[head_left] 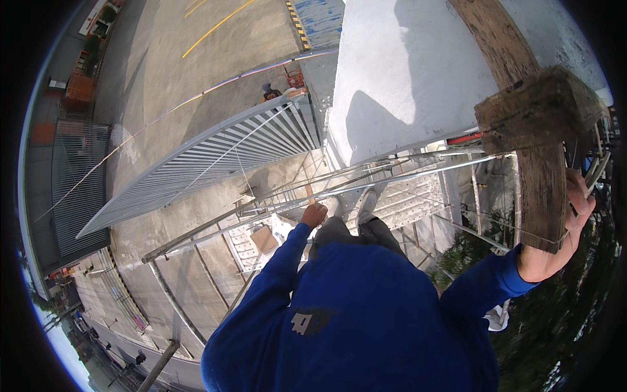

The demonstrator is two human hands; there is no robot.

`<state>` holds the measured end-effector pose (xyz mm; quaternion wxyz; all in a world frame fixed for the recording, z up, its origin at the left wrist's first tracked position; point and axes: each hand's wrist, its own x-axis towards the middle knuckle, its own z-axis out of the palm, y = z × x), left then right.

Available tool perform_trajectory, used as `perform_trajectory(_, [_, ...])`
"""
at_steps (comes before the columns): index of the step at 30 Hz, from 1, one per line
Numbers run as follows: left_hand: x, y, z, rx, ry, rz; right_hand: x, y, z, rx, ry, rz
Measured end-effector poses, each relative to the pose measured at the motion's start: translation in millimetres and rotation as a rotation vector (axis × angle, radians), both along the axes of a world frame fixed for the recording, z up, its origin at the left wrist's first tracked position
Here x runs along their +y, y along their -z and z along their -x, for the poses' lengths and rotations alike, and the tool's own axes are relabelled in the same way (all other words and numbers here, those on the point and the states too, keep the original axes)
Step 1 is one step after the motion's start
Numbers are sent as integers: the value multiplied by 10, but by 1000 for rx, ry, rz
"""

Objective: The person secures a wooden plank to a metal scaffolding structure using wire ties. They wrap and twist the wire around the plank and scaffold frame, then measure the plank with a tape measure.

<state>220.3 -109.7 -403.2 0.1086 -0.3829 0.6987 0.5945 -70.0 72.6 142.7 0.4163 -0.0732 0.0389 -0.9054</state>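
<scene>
Wooden beam [547, 189] shows in the head view at the person's right side, with a fat wood block [522, 114] across it. The right hand [558, 251] is behind the beam's near end, fingers bent; I cannot tell if it grips. Left of the beam, the left hand [314, 214] is closed in a fist. Farther left are a gray fence [215, 157] and a metal pole [177, 304].

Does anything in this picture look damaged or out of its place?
Yes. The wooden beam at the right hand looks rough and weathered, and the block across it is darkly stained. A brown square piece also lies askew on the perforated platform; I cannot tell whether it is loose.
</scene>
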Motion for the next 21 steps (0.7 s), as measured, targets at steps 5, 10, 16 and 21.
perform_trajectory(5, [-54, -13, -113, -7, -27, 37, -20, 20, -35, -25, -12, 22])
perform_trajectory(10, [-84, -80, -67, -18, -38, 46, -8, 46, -13, 8, -35, 22])
perform_trajectory(16, [20, 250, -249, 0, 37, 159, -24, 58, -10, 16, -40, 31])
perform_trajectory(21, [18, 369, -496, -28, 446, 360, 0, 66, -15, 27, -28, 26])
